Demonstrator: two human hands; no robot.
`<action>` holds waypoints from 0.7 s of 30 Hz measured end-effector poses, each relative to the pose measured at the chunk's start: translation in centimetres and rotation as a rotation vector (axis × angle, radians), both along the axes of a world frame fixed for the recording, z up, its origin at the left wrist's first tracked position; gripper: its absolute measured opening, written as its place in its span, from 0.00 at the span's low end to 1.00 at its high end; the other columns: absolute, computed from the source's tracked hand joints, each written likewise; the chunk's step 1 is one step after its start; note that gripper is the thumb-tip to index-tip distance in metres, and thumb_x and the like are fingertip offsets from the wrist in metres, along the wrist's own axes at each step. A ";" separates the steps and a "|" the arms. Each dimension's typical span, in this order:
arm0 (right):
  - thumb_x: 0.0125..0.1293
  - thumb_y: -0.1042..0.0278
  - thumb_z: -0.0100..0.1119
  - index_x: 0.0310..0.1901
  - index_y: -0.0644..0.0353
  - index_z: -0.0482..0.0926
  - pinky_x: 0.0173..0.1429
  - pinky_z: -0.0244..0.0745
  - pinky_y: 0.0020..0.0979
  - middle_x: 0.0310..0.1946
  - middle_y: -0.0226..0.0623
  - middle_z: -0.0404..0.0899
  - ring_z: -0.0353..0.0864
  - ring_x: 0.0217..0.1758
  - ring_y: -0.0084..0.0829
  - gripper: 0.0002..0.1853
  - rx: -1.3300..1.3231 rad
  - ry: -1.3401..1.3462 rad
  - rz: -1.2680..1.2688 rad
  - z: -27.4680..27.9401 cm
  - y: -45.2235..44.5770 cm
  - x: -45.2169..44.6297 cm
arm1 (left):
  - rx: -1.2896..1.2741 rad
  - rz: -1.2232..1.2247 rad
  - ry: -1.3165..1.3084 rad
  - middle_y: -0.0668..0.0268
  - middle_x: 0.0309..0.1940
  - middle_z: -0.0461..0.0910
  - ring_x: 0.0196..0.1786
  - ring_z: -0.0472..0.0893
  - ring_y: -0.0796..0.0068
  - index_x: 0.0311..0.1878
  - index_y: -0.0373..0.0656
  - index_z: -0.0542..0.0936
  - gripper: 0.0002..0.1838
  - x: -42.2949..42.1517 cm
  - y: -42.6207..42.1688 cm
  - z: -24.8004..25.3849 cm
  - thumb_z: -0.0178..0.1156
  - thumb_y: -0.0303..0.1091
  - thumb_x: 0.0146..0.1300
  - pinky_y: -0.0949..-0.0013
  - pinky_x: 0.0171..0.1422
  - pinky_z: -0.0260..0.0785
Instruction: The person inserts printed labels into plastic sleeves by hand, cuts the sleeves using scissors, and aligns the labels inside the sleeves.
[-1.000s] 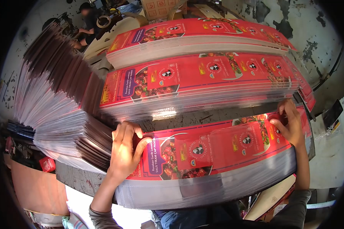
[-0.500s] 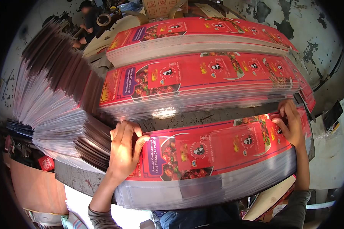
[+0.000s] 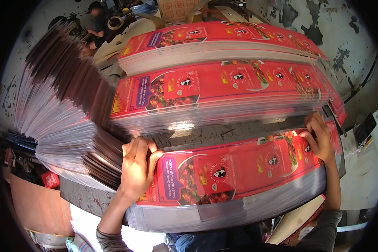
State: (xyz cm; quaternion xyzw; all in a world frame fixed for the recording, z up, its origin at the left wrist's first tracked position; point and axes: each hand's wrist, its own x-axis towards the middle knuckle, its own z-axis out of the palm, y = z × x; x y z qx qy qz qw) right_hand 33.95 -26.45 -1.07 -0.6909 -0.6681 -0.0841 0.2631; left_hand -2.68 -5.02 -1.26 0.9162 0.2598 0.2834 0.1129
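Nearest long stack of glossy red printed sheets (image 3: 245,170); left hand (image 3: 137,170) and right hand (image 3: 320,140), fingers (image 3: 134,148) grasping its far edge at opposite ends, seemingly keeping layers aligned.

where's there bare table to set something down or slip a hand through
Bare table shows in a narrow strip between the near stack and middle stack, and in a corner patch between the fanned pile and left forearm. Crowded: beside the left hand, where the fanned pile sits close.
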 end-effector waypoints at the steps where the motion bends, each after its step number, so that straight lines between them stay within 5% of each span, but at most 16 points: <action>1: 0.52 0.67 0.61 0.26 0.62 0.62 0.37 0.55 0.34 0.25 0.38 0.61 0.60 0.30 0.39 0.16 0.011 -0.002 0.014 0.0 0.0 0.1 | -0.001 -0.005 -0.002 0.58 0.27 0.71 0.31 0.69 0.61 0.32 0.35 0.70 0.08 0.0 0.0 0.0 0.57 0.29 0.58 0.65 0.43 0.59; 7: 0.53 0.67 0.61 0.25 0.63 0.61 0.35 0.56 0.33 0.24 0.38 0.60 0.61 0.29 0.38 0.16 0.033 0.087 0.014 -0.3 -0.2 0.6 | 0.004 -0.010 -0.009 0.58 0.27 0.71 0.30 0.69 0.59 0.32 0.35 0.69 0.08 0.0 -0.1 0.1 0.57 0.29 0.58 0.65 0.42 0.59; 12: 0.48 0.59 0.66 0.25 0.63 0.64 0.38 0.60 0.33 0.22 0.38 0.60 0.62 0.29 0.37 0.21 -0.039 -0.039 -0.185 1.0 -2.3 2.4 | 0.093 0.040 -0.035 0.58 0.29 0.71 0.32 0.71 0.59 0.32 0.36 0.68 0.06 -0.4 0.2 0.0 0.54 0.28 0.60 0.65 0.41 0.59; 21: 0.53 0.65 0.61 0.25 0.65 0.64 0.36 0.59 0.34 0.22 0.37 0.62 0.62 0.28 0.34 0.16 0.039 0.001 -0.204 -0.3 -3.2 4.7 | 0.041 0.058 -0.065 0.56 0.28 0.73 0.33 0.72 0.55 0.32 0.35 0.69 0.11 -1.1 1.2 -0.7 0.54 0.35 0.62 0.62 0.41 0.61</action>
